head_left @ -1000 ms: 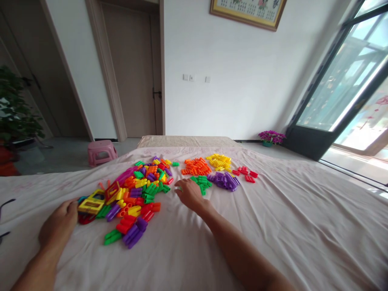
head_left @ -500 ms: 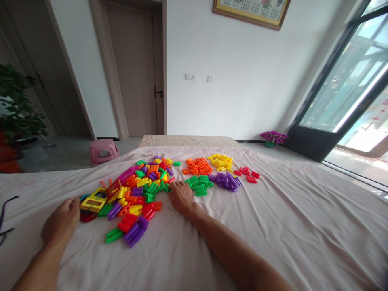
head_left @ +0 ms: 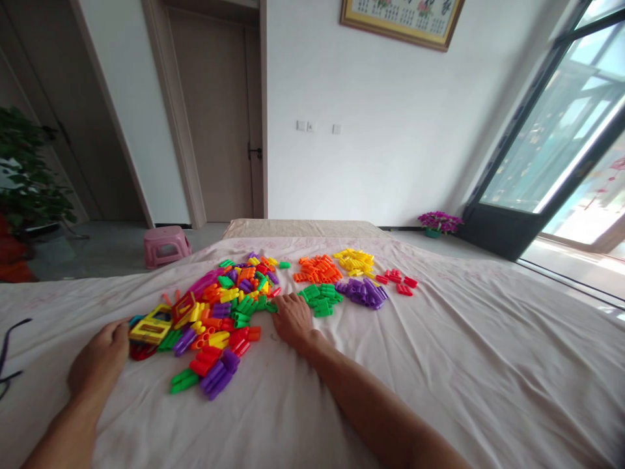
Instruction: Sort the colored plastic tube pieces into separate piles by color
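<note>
A mixed pile of plastic building blocks point(head_left: 222, 309) in red, green, yellow, orange and purple lies left of centre on the sheet. My right hand point(head_left: 293, 319) rests at the pile's right edge, fingers bent down over a green block point(head_left: 270, 306); its fingertips are partly hidden. At the left, my left hand point(head_left: 100, 358) is closed with fingers curled, against the edge of a yellow flat plastic piece point(head_left: 152, 326). What lies inside its grip is hidden. Just beyond my right hand sits a group of green blocks point(head_left: 322, 299).
Sorted groups lie to the right: orange blocks point(head_left: 318, 269), yellow blocks point(head_left: 355, 262), purple blocks point(head_left: 365, 292) and a few red blocks point(head_left: 403, 289). Dark glasses point(head_left: 7, 355) lie at the far left of the pale sheet point(head_left: 439, 391). A pink stool point(head_left: 167, 246) stands beyond.
The view has tilted slightly. Both hands and the blocks stay in nearly the same places.
</note>
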Demonstrator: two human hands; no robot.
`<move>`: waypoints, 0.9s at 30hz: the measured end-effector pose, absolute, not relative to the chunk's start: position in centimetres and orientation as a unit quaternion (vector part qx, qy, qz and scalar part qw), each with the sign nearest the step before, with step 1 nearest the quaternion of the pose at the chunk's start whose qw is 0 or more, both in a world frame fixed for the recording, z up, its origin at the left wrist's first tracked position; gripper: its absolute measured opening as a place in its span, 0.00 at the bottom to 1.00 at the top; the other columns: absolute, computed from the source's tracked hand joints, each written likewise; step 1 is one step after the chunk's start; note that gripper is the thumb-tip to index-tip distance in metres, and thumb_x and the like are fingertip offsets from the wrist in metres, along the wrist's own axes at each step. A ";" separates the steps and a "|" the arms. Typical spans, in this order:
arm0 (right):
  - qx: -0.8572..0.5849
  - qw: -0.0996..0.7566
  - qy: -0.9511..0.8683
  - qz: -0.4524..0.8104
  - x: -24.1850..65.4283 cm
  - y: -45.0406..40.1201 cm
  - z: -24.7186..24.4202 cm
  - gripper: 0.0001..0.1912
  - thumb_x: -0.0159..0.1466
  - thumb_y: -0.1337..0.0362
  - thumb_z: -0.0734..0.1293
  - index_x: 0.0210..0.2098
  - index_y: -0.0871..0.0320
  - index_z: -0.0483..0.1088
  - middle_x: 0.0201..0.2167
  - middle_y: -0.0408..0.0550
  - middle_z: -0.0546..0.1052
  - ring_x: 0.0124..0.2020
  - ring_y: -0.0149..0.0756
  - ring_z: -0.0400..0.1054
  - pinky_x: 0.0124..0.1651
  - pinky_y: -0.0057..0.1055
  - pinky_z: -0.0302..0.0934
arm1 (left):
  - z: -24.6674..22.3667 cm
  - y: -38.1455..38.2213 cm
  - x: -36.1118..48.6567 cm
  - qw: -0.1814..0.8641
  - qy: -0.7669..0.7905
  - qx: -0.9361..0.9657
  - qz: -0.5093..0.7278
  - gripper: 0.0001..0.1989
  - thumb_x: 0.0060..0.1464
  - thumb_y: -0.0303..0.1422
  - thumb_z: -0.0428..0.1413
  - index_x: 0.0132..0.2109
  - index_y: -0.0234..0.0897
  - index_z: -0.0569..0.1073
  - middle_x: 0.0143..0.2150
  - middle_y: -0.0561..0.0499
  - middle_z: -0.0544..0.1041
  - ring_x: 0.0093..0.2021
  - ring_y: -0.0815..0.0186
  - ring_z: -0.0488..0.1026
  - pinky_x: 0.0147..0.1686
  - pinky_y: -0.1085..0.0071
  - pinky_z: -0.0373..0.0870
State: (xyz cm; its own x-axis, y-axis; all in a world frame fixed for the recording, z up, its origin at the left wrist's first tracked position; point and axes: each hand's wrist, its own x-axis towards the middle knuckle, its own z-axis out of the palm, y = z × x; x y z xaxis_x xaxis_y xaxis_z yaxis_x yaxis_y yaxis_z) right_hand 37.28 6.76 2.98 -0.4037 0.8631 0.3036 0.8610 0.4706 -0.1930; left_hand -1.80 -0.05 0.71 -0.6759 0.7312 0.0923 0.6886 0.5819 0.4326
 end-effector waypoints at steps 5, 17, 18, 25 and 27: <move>-0.537 0.240 -0.808 -0.010 39.3 7.0 4.1 0.17 0.66 0.64 0.65 0.55 0.52 0.70 0.48 0.49 0.79 0.52 0.44 0.67 0.53 0.37 0.55 | 0.1 0.1 -2.3 0.043 0.885 0.401 0.231 0.37 0.64 0.52 0.31 0.60 0.38 0.74 0.52 0.36 0.80 0.43 0.48 0.77 0.40 0.59 0.70; -0.614 0.320 -0.719 -0.059 44.9 8.9 5.3 0.18 0.64 0.66 0.64 0.53 0.54 0.73 0.50 0.50 0.78 0.54 0.46 0.63 0.57 0.41 0.53 | 0.9 -0.1 -1.5 0.056 0.885 0.398 0.233 0.36 0.64 0.50 0.32 0.61 0.36 0.73 0.53 0.35 0.79 0.44 0.49 0.77 0.42 0.59 0.70; -0.596 0.319 -0.735 -0.051 44.5 8.7 5.2 0.17 0.64 0.68 0.64 0.52 0.54 0.74 0.49 0.50 0.78 0.54 0.45 0.63 0.57 0.40 0.54 | 0.9 -0.1 -1.5 0.057 0.886 0.396 0.234 0.36 0.64 0.50 0.32 0.61 0.36 0.73 0.53 0.35 0.79 0.44 0.48 0.77 0.41 0.59 0.69; -0.446 0.252 -0.859 0.008 39.2 6.6 3.6 0.21 0.67 0.66 0.64 0.59 0.51 0.69 0.58 0.48 0.74 0.59 0.42 0.62 0.60 0.40 0.55 | 1.1 -0.2 -1.4 0.072 0.885 0.390 0.246 0.36 0.64 0.50 0.32 0.61 0.36 0.73 0.57 0.34 0.78 0.48 0.46 0.76 0.45 0.58 0.70; -0.416 0.223 -0.881 0.021 38.0 6.2 3.1 0.25 0.68 0.64 0.65 0.64 0.51 0.64 0.64 0.48 0.69 0.64 0.42 0.58 0.63 0.41 0.54 | 1.2 -0.2 -1.3 0.071 0.884 0.391 0.248 0.36 0.64 0.50 0.32 0.61 0.35 0.73 0.57 0.34 0.77 0.49 0.45 0.76 0.45 0.56 0.70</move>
